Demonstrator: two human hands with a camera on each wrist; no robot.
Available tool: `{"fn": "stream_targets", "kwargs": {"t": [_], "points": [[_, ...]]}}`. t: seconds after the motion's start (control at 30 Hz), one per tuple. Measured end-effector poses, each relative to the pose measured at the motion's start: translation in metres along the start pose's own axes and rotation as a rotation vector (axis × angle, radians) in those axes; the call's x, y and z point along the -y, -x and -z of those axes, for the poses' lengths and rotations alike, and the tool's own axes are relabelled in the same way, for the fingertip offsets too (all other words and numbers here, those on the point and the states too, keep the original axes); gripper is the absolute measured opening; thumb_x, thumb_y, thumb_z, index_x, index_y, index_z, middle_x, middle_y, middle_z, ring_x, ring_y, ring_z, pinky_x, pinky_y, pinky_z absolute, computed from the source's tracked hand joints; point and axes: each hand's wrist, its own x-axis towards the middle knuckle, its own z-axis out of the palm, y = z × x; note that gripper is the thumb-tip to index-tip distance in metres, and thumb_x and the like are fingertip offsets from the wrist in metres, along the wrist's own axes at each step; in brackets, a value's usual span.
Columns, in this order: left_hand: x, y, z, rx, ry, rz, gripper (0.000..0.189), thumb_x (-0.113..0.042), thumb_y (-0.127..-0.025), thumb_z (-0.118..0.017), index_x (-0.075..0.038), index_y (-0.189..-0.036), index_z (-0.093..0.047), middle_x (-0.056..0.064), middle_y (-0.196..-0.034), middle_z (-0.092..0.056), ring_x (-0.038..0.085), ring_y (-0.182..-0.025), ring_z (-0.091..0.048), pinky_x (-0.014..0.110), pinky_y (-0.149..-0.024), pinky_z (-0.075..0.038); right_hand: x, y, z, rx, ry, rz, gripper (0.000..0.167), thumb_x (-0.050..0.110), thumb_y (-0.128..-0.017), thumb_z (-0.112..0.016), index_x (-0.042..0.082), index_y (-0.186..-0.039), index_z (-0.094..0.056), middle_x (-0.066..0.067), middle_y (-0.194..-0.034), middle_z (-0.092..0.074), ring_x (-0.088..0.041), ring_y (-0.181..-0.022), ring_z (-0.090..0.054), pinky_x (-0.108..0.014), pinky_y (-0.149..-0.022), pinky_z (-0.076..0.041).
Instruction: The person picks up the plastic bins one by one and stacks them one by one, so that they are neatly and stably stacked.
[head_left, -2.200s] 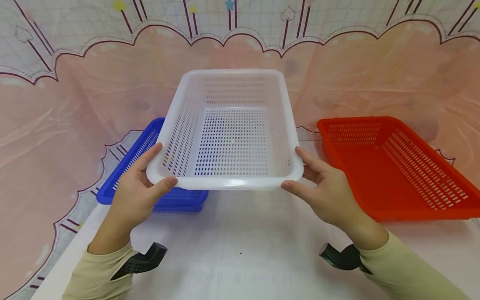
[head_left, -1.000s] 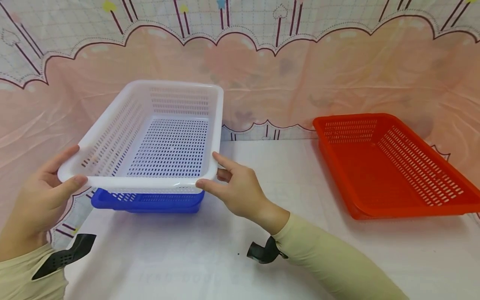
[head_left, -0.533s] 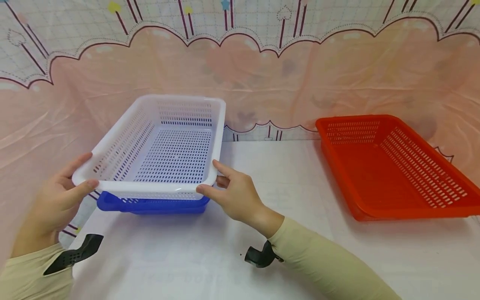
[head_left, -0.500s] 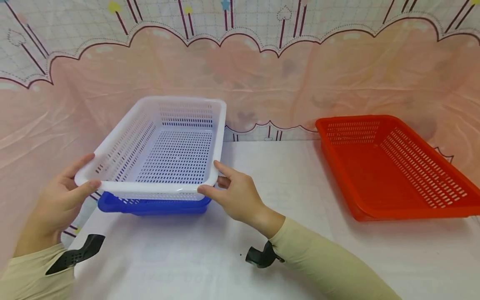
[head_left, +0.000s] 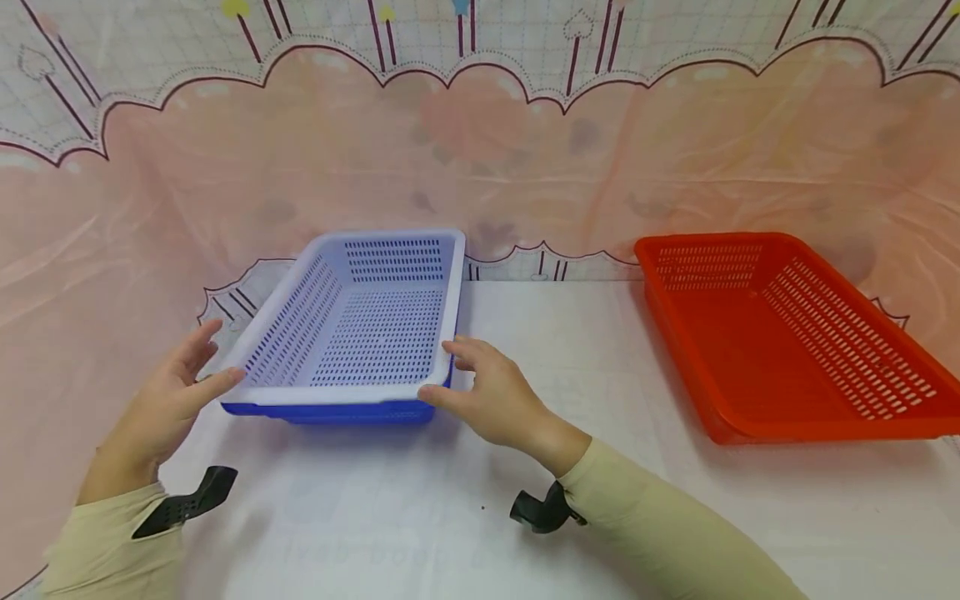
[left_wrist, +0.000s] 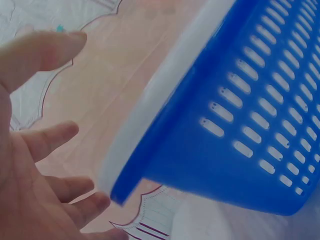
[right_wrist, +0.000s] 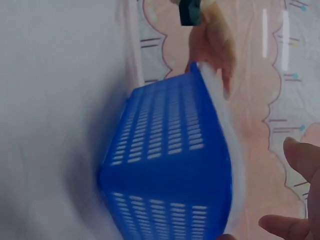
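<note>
A white perforated plastic basket point(head_left: 337, 395) sits nested inside a blue basket point(head_left: 360, 413) on the left side of the table; the blue one shows as a band under the white rim. My left hand point(head_left: 153, 412) is beside their near left corner, fingers spread; the left wrist view shows them off the rim. At the near right corner is my right hand point(head_left: 506, 404), thumb and fingers parted around it. The right wrist view shows thumb and a finger away from the rim, with one fingertip at the bottom edge close to it; contact there is unclear.
A red perforated basket point(head_left: 795, 358) stands on the right of the white-covered table point(head_left: 420, 517). Behind the table hangs a pink and white printed cloth point(head_left: 525, 150). Black wrist mounts point(head_left: 543, 508) stick out from both sleeves.
Both hands carried the white basket from the middle to the left above the blue one, then lowered it into it. Since half a second ago, the fingers have loosened from its rim.
</note>
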Motion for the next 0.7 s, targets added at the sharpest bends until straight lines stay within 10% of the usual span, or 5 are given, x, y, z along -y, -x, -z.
{"fn": "stream_targets", "kwargs": {"t": [0.1,0.3,0.47,0.7], "points": [[0.008,0.0,0.002,0.025,-0.001,0.029,0.075,-0.011,-0.105,-0.049,-0.004,-0.16,0.001,0.019,-0.165,0.004,0.031,-0.152,-0.001,0.026,-0.118,-0.006,-0.006,-0.004,-0.001,0.04,0.049,-0.015,0.074,0.042,-0.09,-0.074,0.008,-0.149,-0.047,-0.01,-0.153,-0.041,-0.025,-0.126,-0.055,-0.043,-0.099,-0.049],[0.029,-0.002,-0.008,0.087,0.202,0.003,0.067,-0.002,-0.103,-0.05,-0.002,-0.159,-0.014,-0.002,-0.135,-0.042,-0.002,-0.114,-0.053,0.011,-0.094,-0.04,-0.014,-0.014,-0.01,0.076,-0.023,-0.069,0.079,0.041,-0.089,-0.075,0.009,-0.153,-0.041,-0.011,-0.146,-0.05,-0.026,-0.12,-0.059,-0.037,-0.088,-0.054],[0.037,-0.003,-0.016,0.057,0.375,-0.017,0.056,0.004,-0.101,-0.05,-0.016,-0.15,-0.033,-0.005,-0.126,-0.049,0.004,-0.108,-0.061,0.016,-0.087,-0.049,-0.017,-0.02,-0.022,0.105,-0.04,-0.098,0.087,0.045,-0.089,-0.075,0.014,-0.157,-0.032,-0.012,-0.145,-0.052,-0.026,-0.126,-0.055,-0.043,-0.1,-0.047],[0.03,-0.004,-0.023,-0.002,0.383,0.043,0.065,-0.001,-0.101,-0.055,-0.009,-0.158,-0.024,0.0,-0.129,-0.04,0.003,-0.108,-0.058,0.015,-0.087,-0.049,-0.022,-0.019,-0.025,0.07,0.005,-0.1,0.091,0.052,-0.086,-0.075,0.02,-0.158,-0.031,-0.009,-0.155,-0.041,-0.026,-0.14,-0.04,-0.046,-0.11,-0.036]]}}
